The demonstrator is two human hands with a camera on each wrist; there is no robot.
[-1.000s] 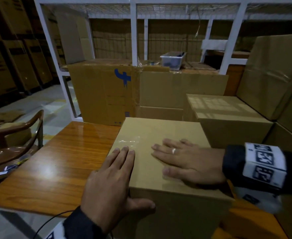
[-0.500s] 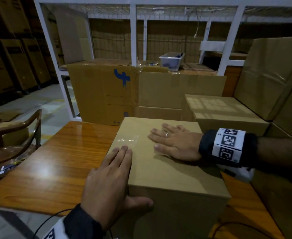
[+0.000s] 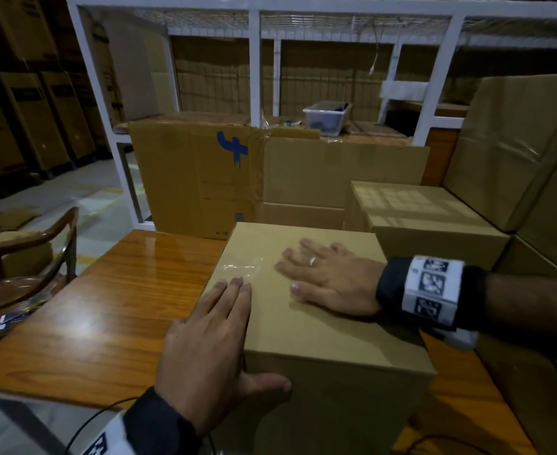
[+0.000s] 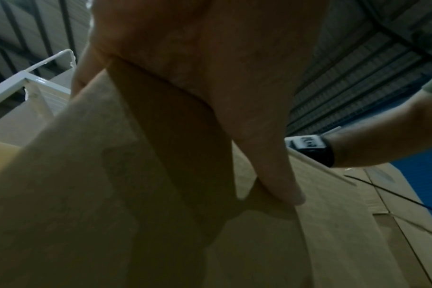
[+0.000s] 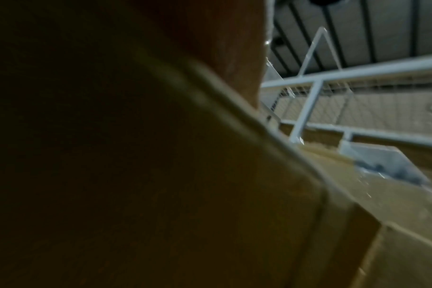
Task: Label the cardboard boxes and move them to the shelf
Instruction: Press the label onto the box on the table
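Note:
A plain cardboard box stands on the wooden table, with a shiny strip of clear tape on its top near the left edge. My left hand lies flat over the box's near left corner, fingers straight on the top and thumb against the front face. In the left wrist view the left hand wraps that box edge. My right hand rests flat on the top, fingers spread toward the tape. The right wrist view is mostly dark cardboard.
The white metal shelf stands behind the table, holding a clear plastic bin. Large boxes stand between table and shelf, and more boxes stack at the right. A wooden chair sits to the left.
My right hand slid from the box's near right part up and left across the top, then stayed about there. The left hand has kept its place on the near left corner.

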